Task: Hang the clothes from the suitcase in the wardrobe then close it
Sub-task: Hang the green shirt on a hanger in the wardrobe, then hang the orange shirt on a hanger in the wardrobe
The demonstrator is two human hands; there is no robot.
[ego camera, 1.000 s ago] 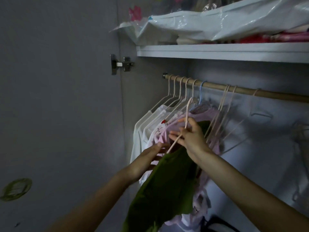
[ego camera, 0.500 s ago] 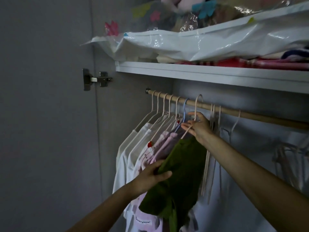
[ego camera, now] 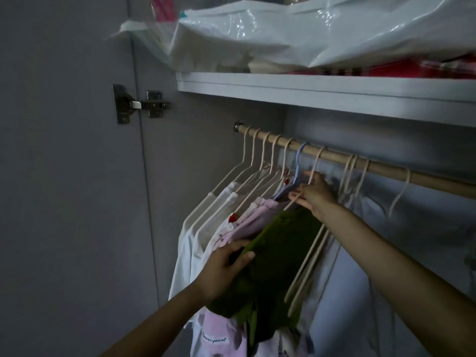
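While right hand (ego camera: 313,195) pinches hanger (ego camera: 314,166) neck, green garment (ego camera: 280,251) below, left hand (ego camera: 222,266) gripping its edge.

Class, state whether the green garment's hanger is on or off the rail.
On: the hanger hook curves over the wooden rail, and the green garment hangs below.

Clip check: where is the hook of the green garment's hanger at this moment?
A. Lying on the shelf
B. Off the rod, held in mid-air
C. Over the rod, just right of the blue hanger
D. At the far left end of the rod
C: the hanger hook curves over the rod right beside the blue hanger, while the right hand pinches its neck and the left hand grips the green garment.
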